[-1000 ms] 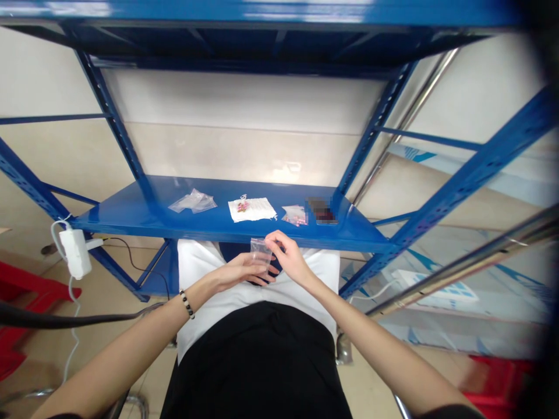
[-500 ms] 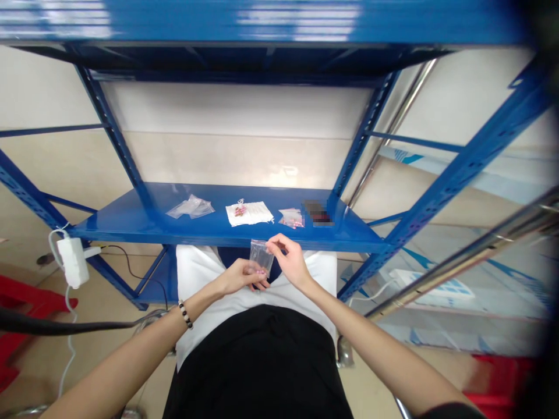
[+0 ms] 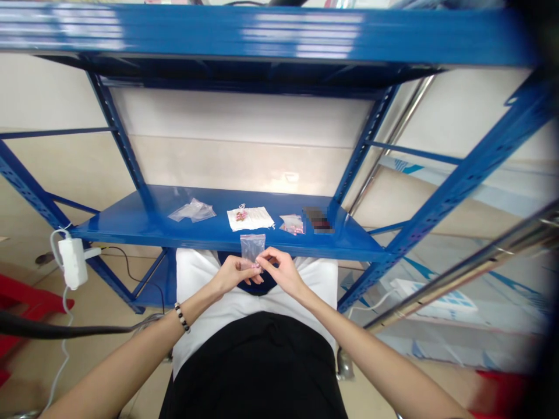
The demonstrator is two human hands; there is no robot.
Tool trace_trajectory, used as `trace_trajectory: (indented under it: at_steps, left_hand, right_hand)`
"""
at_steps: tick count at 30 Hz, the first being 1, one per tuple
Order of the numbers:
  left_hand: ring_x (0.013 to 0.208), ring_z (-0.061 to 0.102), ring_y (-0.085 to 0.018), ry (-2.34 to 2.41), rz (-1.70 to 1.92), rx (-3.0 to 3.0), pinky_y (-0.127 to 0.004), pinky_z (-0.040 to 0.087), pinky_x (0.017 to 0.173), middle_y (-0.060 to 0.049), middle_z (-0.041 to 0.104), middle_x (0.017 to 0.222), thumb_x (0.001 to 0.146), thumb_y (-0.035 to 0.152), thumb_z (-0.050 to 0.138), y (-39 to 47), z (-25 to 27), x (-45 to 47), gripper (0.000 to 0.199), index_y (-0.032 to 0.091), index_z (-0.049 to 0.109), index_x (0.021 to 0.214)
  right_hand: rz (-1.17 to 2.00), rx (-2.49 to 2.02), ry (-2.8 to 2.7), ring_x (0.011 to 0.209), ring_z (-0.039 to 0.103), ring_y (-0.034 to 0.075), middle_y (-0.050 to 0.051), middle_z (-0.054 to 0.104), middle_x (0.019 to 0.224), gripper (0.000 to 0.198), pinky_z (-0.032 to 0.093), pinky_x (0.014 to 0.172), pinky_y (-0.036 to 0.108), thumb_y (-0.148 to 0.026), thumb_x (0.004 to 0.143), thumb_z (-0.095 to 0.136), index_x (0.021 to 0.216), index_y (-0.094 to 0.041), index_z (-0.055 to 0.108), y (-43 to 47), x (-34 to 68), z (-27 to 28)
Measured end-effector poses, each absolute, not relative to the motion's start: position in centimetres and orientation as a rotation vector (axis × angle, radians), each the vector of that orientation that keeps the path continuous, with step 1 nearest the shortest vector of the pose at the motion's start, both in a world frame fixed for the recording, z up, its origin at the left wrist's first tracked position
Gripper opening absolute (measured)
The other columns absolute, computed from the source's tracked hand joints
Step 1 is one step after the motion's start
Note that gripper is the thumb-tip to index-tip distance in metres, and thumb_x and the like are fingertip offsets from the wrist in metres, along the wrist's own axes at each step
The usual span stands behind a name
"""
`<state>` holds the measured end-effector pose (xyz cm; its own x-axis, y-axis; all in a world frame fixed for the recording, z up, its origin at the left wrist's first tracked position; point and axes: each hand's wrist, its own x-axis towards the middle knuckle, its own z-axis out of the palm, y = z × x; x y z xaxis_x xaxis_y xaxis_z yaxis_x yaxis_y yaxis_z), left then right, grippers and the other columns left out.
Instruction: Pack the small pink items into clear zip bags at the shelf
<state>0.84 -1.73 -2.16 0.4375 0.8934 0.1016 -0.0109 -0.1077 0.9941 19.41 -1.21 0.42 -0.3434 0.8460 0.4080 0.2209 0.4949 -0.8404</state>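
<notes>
clear plastic bag (image 3: 252,247), held before the front edge of the blue shelf (image 3: 131,215), its lower part clamped in the fingers of left hand (image 3: 233,274) and right hand (image 3: 285,270), 1 white sheet (image 3: 257,219) behind

clear zip bag (image 3: 252,247); pinched low

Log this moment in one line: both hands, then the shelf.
left hand: holds clear bag | right hand: at bag's lower end, grip unclear | shelf: bag pile left, white cloth middle, pixelated item right
</notes>
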Motion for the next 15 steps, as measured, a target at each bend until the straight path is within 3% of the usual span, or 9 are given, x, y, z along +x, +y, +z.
trace_trajectory:
  at_steps: [15]
  left_hand:
    - [0.064,0.068,-0.017,0.868,0.971,1.437,-0.023,0.051,0.056,-0.012,0.074,0.077,0.078,0.046,0.073,-1.6,-1.7,0.5,0.040,0.008,0.072,0.090]
  right_hand:
    - [0.792,-0.917,-1.795,0.068,0.057,0.016,0.003,0.062,0.073,0.018,0.043,0.064,0.028,-0.032,0.086,0.065,0.076,-0.018,0.071,-0.5,19.8,0.2]
